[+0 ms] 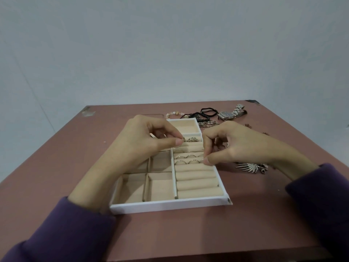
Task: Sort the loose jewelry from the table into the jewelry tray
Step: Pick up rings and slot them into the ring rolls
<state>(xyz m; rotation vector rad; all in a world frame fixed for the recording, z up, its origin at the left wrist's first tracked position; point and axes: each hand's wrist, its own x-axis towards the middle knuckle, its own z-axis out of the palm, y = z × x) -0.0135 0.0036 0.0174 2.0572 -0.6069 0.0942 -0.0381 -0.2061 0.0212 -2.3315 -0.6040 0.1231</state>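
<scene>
A white jewelry tray (170, 205) with beige velvet compartments and ring rolls lies in the middle of the table. Several silver rings (192, 161) stand in the slots between the rolls, and a chunkier ring (249, 139) sits further back. My left hand (149, 140) hovers over the tray's upper part, thumb and forefinger pinched on a small ring (181, 140). My right hand (232, 146) is at the tray's right edge, fingertips pinched on a ring at the roll slot. Loose jewelry lies beyond and to the right of the tray.
Behind the tray lie a beaded bracelet (172, 114), black cord bracelets (207, 111), a metal watch (229, 113) and a chain bracelet (207, 124). A silver leaf-shaped brooch (249, 168) lies right of the tray under my right wrist. The table's far edge meets a pale wall.
</scene>
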